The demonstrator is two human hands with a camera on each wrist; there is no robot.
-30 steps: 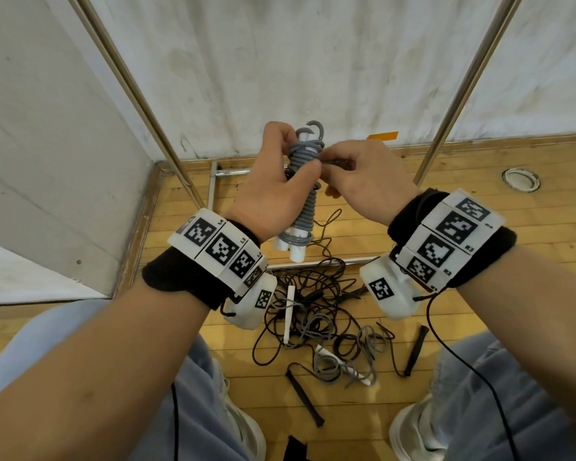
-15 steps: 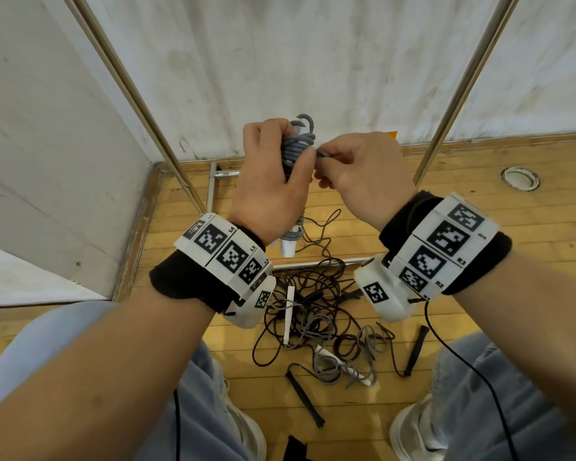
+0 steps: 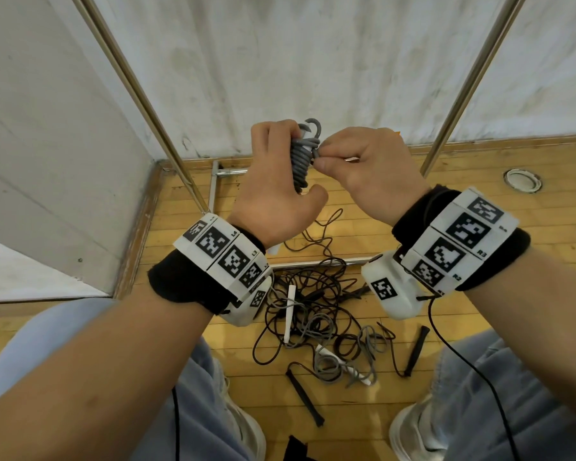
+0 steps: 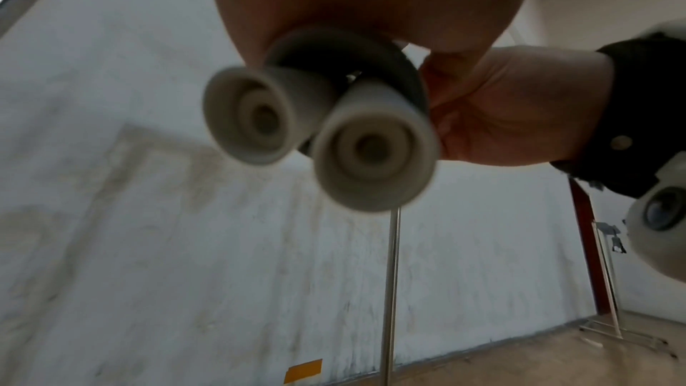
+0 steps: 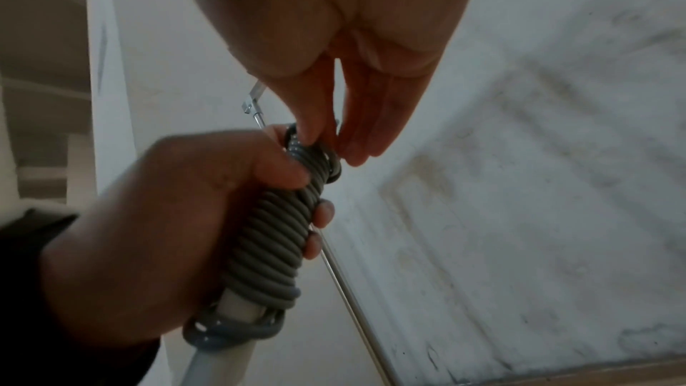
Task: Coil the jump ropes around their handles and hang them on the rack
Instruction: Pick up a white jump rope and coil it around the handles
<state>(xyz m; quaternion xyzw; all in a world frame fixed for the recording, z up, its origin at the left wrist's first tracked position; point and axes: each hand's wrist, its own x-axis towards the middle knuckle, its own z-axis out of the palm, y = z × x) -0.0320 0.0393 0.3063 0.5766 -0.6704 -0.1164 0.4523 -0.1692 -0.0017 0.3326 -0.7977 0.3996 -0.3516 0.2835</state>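
The left hand (image 3: 273, 197) gripped one grey rope (image 3: 301, 158) coiled round two white handles (image 4: 375, 148); the right hand (image 3: 373, 174) pinched its top coil.

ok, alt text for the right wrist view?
A left hand grips two white handles wrapped in coiled grey rope, while the right hand pinches the rope's top end. Behind them are a metal rack pole and a white wall.

Rack posts (image 3: 137, 94) flanking open middle
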